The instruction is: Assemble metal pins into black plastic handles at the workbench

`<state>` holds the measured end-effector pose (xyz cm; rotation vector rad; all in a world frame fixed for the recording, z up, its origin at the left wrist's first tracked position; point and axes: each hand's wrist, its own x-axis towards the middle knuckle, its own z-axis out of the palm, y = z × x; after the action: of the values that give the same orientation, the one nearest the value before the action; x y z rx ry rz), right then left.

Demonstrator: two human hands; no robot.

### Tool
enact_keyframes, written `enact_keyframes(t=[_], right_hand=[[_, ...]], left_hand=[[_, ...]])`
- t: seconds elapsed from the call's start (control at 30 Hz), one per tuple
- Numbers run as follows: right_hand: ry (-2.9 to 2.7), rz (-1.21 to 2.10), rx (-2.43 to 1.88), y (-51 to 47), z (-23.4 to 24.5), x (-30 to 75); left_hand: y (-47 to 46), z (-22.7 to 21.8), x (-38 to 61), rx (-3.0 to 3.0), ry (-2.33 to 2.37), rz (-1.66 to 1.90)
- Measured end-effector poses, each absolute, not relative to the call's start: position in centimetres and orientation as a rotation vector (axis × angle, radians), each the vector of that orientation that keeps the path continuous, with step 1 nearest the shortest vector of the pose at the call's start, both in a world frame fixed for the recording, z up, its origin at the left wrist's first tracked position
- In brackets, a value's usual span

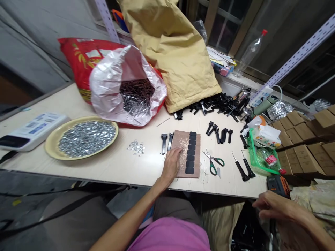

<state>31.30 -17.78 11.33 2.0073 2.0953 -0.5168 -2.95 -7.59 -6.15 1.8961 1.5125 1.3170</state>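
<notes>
Left hand (171, 164): grip flat and open, palm down on the near-left edge of the wooden board (180, 137), holding nothing. Board lies on the tabletop (110, 164) and carries 1 column of black pads (192, 152); green-handled scissors (214, 163) just to its right. Right hand (273, 207): below the tabletop edge, fingers loosely curled; cannot tell whether its grip holds anything.

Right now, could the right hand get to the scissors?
Probably yes: the right hand hangs just off the table, and the scissors lie uncovered near that edge; only two low black pins lie between.
</notes>
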Motion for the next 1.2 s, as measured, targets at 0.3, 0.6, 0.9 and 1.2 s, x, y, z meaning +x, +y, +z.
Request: enact_keyframes(t=[0.3, 0.6, 0.9, 1.2], right_hand=[[3.017, -0.147, 0.964, -4.7, 7.2, 13.3], [2.999, 0.326, -0.058, 2.8, 1.8, 1.9], [3.421, -0.032, 0.294, 4.6, 0.3, 1.6], [3.69, -0.92, 0.974, 2.7, 2.6, 0.5]], left_hand=[[-8.2, -3.8, -8.6, 1.688, 1.815, 1.534], [-8.4, -4.9, -15.0, 1.812, 2.189, 1.207], [-6.2, -5.1, -14.8, 1.958, 2.276, 0.846], [-5.0, -3.3, -14.3, 1.956, 2.273, 0.586]])
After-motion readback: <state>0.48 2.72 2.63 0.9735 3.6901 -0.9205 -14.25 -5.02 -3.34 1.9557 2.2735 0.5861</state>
